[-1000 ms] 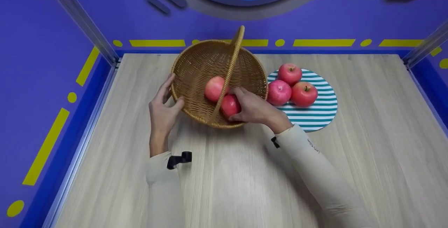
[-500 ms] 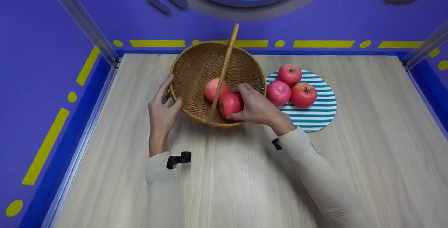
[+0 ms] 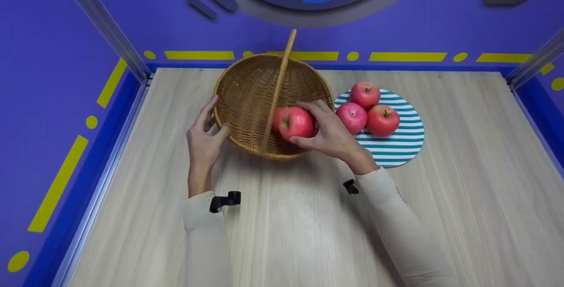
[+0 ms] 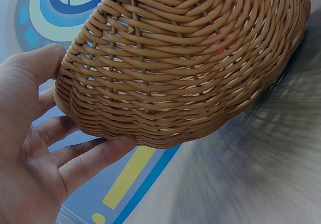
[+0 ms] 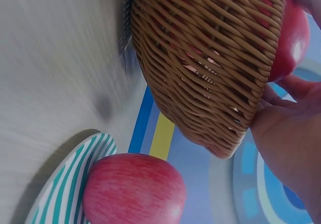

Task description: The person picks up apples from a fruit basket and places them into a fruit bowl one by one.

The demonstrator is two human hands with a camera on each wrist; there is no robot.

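In the head view, a wicker basket (image 3: pixel 246 97) with an arched handle (image 3: pixel 282 75) tilts on the table. My left hand (image 3: pixel 205 139) holds it by the left rim; in the left wrist view its fingers lie against the woven wall. My right hand (image 3: pixel 330 132) grips a red apple (image 3: pixel 299 124) by its sides at the basket's right front, its stem end facing left. Another apple (image 3: pixel 277 117) shows partly behind it, mostly hidden. In the right wrist view, the held apple (image 5: pixel 291 40) rises above the rim.
Right of the basket lies a round mat with teal and white stripes (image 3: pixel 387 152). On it sit three red apples: one at the back (image 3: pixel 365 95), one at left (image 3: pixel 351 118), one at right (image 3: pixel 383 120). A blue wall (image 3: pixel 396 35) stands behind the wooden table (image 3: pixel 282 225).
My right hand has raised the gripped apple from the basket's bottom and turned it so its stem shows. The handle has leaned slightly left. My left hand stays at the rim.
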